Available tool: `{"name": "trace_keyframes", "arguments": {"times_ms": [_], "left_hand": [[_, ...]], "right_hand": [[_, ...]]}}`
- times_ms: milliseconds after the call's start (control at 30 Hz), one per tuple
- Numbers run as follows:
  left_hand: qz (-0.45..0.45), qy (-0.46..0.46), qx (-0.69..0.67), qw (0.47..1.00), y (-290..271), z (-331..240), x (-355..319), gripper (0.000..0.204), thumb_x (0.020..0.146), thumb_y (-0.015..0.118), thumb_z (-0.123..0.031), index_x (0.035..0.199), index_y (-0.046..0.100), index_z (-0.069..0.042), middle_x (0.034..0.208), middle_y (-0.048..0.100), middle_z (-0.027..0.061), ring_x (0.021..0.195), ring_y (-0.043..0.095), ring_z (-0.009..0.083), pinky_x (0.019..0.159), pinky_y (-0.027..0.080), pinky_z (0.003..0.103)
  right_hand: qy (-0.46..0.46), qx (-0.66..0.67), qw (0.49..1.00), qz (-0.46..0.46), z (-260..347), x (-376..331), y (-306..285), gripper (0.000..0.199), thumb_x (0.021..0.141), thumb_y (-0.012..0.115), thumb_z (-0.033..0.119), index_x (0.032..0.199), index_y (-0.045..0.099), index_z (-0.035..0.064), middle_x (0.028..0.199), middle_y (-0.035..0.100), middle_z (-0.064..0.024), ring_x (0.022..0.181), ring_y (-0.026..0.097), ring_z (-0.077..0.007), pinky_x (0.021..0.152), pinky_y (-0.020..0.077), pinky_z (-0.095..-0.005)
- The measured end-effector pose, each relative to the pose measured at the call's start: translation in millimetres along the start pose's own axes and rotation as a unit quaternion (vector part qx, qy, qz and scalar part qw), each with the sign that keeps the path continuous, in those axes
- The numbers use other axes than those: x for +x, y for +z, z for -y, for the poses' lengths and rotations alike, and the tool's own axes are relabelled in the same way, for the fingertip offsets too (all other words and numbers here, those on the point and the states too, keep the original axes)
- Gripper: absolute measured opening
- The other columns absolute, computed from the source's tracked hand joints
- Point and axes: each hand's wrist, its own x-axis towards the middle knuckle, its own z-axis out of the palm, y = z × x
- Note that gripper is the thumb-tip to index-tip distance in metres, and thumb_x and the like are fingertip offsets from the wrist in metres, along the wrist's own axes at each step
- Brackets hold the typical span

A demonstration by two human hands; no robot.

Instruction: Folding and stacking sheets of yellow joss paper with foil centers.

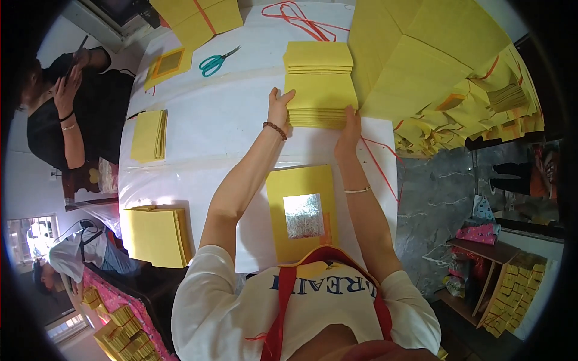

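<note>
A stack of folded yellow paper (320, 91) lies on the white table, a second folded bundle (318, 54) at its far end. My left hand (279, 109) grips the stack's left side, its thumb at the edge and a beaded bracelet on the wrist. On the opposite side, my right hand (348, 131) holds the near right corner, fingers partly hidden. Between my forearms, close to my body, lies a flat yellow sheet (276, 188) bearing a shiny silver square (303, 215) and an orange patch.
Teal-handled scissors (215, 63) and red straps (306, 21) lie on the table (223, 129). Smaller yellow stacks (149, 135) line its left side. A tall yellow block (415, 54) rises at the right, beside a heap of yellow bundles (463, 111). A person (75, 120) sits at the left.
</note>
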Motion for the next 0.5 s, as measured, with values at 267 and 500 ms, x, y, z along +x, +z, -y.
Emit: {"name": "trace_keyframes", "arguments": {"times_ms": [267, 500], "left_hand": [[-0.008, 0.007, -0.047, 0.999, -8, 13, 16, 0.076, 0.078, 0.064, -0.024, 0.135, 0.018, -0.005, 0.127, 0.036, 0.0208, 0.112, 0.043, 0.0296, 0.087, 0.042, 0.042], [0.024, 0.001, -0.13, 0.991, -14, 27, 35, 0.064, 0.082, 0.059, -0.038, 0.129, 0.028, -0.006, 0.117, 0.045, 0.0143, 0.102, 0.048, 0.0274, 0.083, 0.043, 0.042]], "right_hand": [[0.017, 0.011, 0.999, -0.045, -21, -6, -10, 0.079, 0.076, 0.068, 0.017, 0.133, 0.015, 0.0009, 0.127, 0.034, -0.0098, 0.115, 0.035, -0.0199, 0.099, 0.0247, -0.0336], [0.001, -0.001, 0.997, -0.081, -21, -1, -12, 0.08, 0.074, 0.068, 0.01, 0.133, 0.014, 0.0045, 0.129, 0.029, -0.0113, 0.113, 0.037, -0.0203, 0.097, 0.0263, -0.0319]]}}
